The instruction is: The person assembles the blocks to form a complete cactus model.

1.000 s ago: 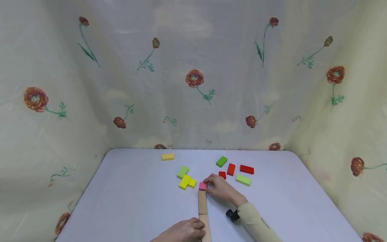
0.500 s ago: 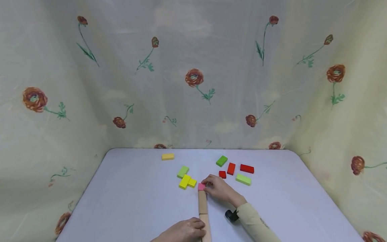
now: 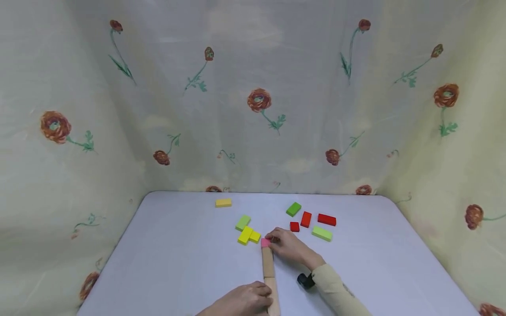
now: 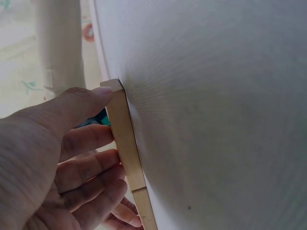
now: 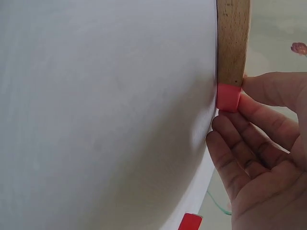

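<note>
your right hand (image 3: 290, 246) pinches the pink block (image 3: 265, 242), which touches the 12 o'clock end of the far wooden block (image 3: 268, 262). the pink block now lies slightly further toward 9 o'clock; fine positioning appears under way. your left hand (image 3: 243, 299) grips the near wooden block (image 3: 273, 286), at 6 o'clock.

I observe the left hand (image 4: 45, 153) holding a wooden block (image 4: 123, 132), thumb near one end, fingertips at its edge. A second block (image 4: 145, 207) abuts the other end. Both lie on the pale tabletop (image 4: 216, 105). Flowered cloth (image 4: 19, 62) shows beyond. The dark green patch (image 4: 101, 117) behind the fingers is too obscured to identify.
</note>
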`<state>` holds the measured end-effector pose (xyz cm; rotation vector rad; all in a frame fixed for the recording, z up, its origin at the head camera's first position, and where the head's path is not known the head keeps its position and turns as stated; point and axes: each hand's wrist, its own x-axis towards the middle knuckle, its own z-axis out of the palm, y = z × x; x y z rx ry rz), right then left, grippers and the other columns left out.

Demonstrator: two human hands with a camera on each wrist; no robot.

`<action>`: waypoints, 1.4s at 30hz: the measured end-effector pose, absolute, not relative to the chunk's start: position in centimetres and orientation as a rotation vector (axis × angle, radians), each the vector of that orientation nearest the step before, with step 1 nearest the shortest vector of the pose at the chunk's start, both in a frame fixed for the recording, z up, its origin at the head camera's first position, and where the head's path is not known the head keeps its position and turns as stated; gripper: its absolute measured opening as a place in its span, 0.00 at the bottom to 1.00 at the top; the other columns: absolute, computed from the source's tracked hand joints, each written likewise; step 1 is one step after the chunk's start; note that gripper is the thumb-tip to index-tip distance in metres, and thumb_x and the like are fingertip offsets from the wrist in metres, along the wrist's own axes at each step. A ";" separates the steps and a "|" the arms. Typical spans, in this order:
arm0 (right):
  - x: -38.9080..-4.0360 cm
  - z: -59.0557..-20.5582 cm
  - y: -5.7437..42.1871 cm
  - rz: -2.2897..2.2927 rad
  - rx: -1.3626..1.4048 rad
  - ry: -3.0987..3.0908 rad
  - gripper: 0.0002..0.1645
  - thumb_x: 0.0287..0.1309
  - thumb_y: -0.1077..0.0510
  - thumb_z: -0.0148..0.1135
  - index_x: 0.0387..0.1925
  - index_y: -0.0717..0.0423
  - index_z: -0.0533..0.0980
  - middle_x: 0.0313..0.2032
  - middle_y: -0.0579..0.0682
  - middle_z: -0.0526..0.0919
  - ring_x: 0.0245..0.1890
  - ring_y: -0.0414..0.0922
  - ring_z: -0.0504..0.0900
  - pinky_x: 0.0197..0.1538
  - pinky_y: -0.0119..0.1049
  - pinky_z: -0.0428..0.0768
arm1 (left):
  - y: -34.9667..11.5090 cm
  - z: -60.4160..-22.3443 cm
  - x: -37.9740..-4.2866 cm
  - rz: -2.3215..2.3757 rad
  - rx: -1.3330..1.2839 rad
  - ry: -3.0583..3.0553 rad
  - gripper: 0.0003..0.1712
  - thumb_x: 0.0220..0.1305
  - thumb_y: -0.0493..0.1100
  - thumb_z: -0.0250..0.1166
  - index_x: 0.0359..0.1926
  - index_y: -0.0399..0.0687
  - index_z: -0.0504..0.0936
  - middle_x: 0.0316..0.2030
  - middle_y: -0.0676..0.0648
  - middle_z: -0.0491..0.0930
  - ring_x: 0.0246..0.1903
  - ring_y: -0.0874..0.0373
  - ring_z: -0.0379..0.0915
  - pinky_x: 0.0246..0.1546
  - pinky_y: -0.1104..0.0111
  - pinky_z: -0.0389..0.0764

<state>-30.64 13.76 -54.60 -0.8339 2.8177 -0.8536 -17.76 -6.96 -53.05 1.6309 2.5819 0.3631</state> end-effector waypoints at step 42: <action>-31.3 -54.4 13.8 -0.889 -0.767 2.774 0.20 0.60 0.54 0.63 0.55 0.51 0.77 0.46 0.43 0.79 0.46 0.40 0.76 0.51 0.39 0.81 | -7.5 -53.3 -18.6 0.433 1.604 2.503 0.19 0.68 0.53 0.59 0.53 0.50 0.82 0.50 0.54 0.82 0.51 0.67 0.76 0.50 0.85 0.72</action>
